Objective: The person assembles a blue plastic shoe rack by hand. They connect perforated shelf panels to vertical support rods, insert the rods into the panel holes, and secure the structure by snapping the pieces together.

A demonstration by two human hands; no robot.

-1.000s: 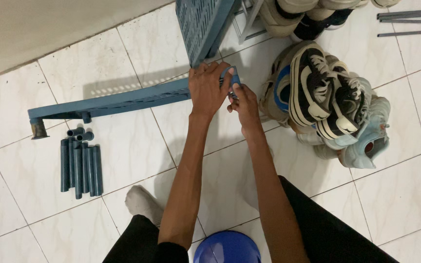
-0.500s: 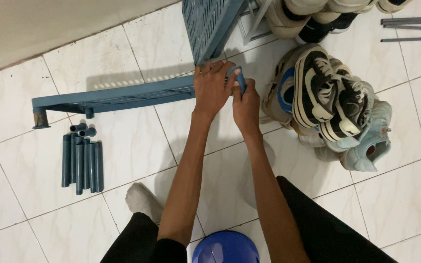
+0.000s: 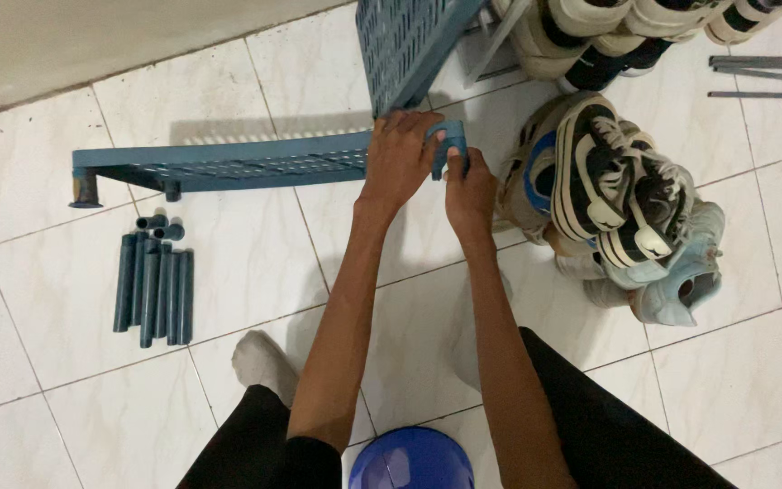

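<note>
A blue plastic rack shelf [image 3: 228, 165] stands on its edge on the white tiled floor, its perforated face turned away. My left hand [image 3: 400, 156] grips its right corner from above. My right hand [image 3: 469, 188] is closed around the corner socket [image 3: 450, 136] of the same shelf, fingers on its underside. A second blue perforated shelf [image 3: 405, 45] leans upright just behind my hands.
Several blue plastic tubes [image 3: 153, 285] lie side by side at the left, two short pieces [image 3: 160, 225] above them. A pile of sneakers [image 3: 626, 208] sits at the right, more shoes [image 3: 608, 27] behind. Thin grey rods [image 3: 767, 72] lie top right. My socked foot [image 3: 260, 362] and a blue round object [image 3: 414, 462] are near me.
The shelf's left end has swung up the frame so the shelf now lies more level. Both hands stayed on its right corner, shifting slightly right.
</note>
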